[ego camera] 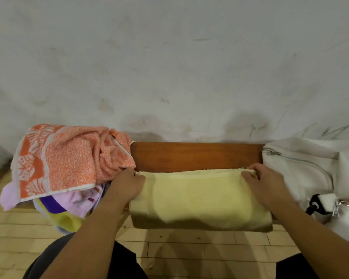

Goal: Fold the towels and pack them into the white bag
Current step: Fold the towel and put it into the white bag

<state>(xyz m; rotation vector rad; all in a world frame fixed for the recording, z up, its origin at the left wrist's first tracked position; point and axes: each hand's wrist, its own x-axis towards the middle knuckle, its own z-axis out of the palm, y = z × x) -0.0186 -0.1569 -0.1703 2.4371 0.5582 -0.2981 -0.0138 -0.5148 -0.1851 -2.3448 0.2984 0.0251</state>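
Observation:
A pale yellow towel lies folded across the wooden bench, its near edge hanging over the front. My left hand pinches the towel's far left corner. My right hand pinches its far right corner. A heap of unfolded towels sits at the left: an orange patterned towel on top, lilac, purple and yellow ones beneath. The white bag lies at the right end of the bench, with a zipper running along its top.
A stained white wall rises directly behind the bench. The floor below is light tile. A black strap and a metal clip lie on the bag's near side. My knees in dark clothing show at the bottom edge.

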